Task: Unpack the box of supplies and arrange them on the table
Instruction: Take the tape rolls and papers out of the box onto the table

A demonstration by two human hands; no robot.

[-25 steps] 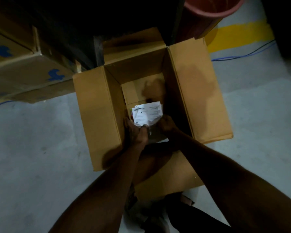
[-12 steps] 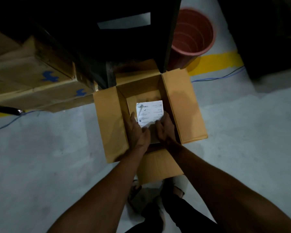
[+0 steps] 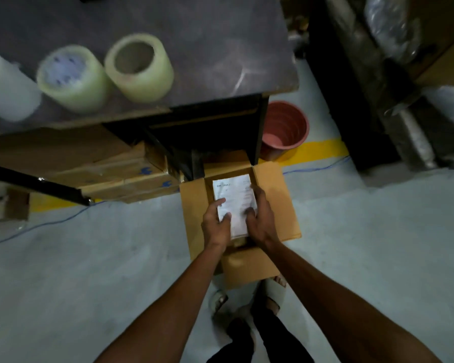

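Gripping a white packet [image 3: 233, 203] by its two long sides, the left hand [image 3: 218, 224] and right hand [image 3: 260, 218] hold it level above the open box [image 3: 281, 205], likely bound for the table [image 3: 207, 48], where tape rolls [image 3: 139, 66] stand near its front edge.

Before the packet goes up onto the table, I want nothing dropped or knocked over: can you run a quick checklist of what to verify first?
1. Grip: left hand and right hand both hold the white packet, one on each side. Ok.
2. Packet out of the open box: it is held above the opening, but how far it clears the flaps, cannot tell.
3. Free spot on the table: bare dark surface right of the tape rolls. Ok.
4. Tape rolls stable: they stand near the table's front edge. Cannot tell.
5. Footing: the box sits just ahead of the feet, a pink bucket beyond it. Ok.
6. More items in the box: hidden by the packet. Cannot tell.
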